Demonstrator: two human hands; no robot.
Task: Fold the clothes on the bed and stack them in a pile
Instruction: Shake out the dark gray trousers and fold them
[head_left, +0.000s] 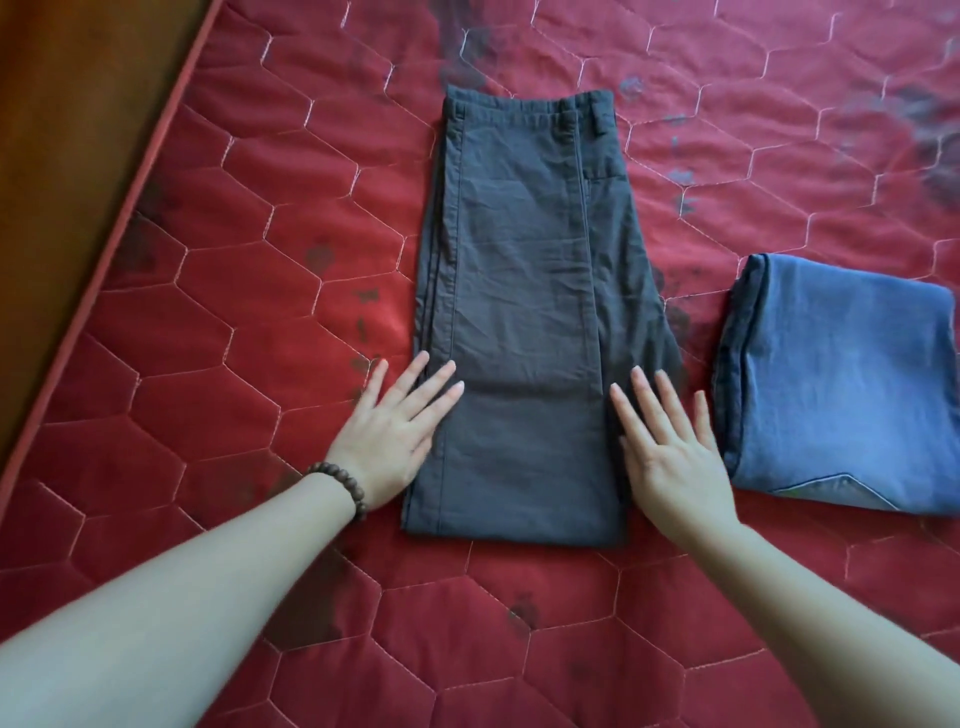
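Dark grey trousers (524, 291) lie folded lengthwise and doubled over on the red quilted bed (249, 322), waistband at the far end. My left hand (395, 436), with a bead bracelet at the wrist, lies flat with straight fingers on the trousers' near left edge. My right hand (670, 447) lies flat with spread fingers on the near right edge. Folded blue jeans (831, 384) sit to the right, apart from the trousers.
The mattress edge with red piping (104, 249) runs diagonally at the left, and a brown wooden surface (62, 104) lies beyond it. Dark stains mark the quilted cover in places. Bare mattress shows in front of and behind the trousers.
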